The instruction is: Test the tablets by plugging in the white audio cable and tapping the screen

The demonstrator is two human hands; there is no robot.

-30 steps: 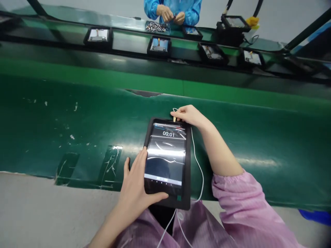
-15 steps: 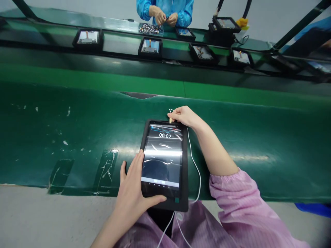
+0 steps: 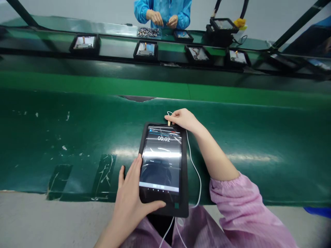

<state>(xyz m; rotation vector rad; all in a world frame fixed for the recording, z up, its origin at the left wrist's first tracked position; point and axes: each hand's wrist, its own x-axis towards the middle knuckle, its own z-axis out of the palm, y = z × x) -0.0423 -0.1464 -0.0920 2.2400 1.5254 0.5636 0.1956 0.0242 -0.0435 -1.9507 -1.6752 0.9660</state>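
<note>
A black tablet (image 3: 160,168) lies on the green bench top, its lower end at the front edge. Its screen is lit and reads 00:02, with bright reflections. My left hand (image 3: 131,193) holds its lower left corner, fingers along the left side, thumb across the bottom border, and the little finger apart. At the top edge, my right hand (image 3: 181,119) pinches a small cream-coloured plug (image 3: 169,123), which meets the tablet there; how deep it sits I cannot tell. A white cable (image 3: 194,162) runs down the tablet's right side towards my lap.
Beyond the green bench (image 3: 77,137) runs a line with several black trays (image 3: 85,44) holding opened devices. Across it, a person in blue (image 3: 165,13) handles something small beside a box of small parts (image 3: 148,32). Dark stacked equipment (image 3: 222,31) stands at the far right.
The view has shifted slightly, so the tablet and hands appear a little lower. Both hands keep their hold. Across the line, the other person's hands have moved apart.
</note>
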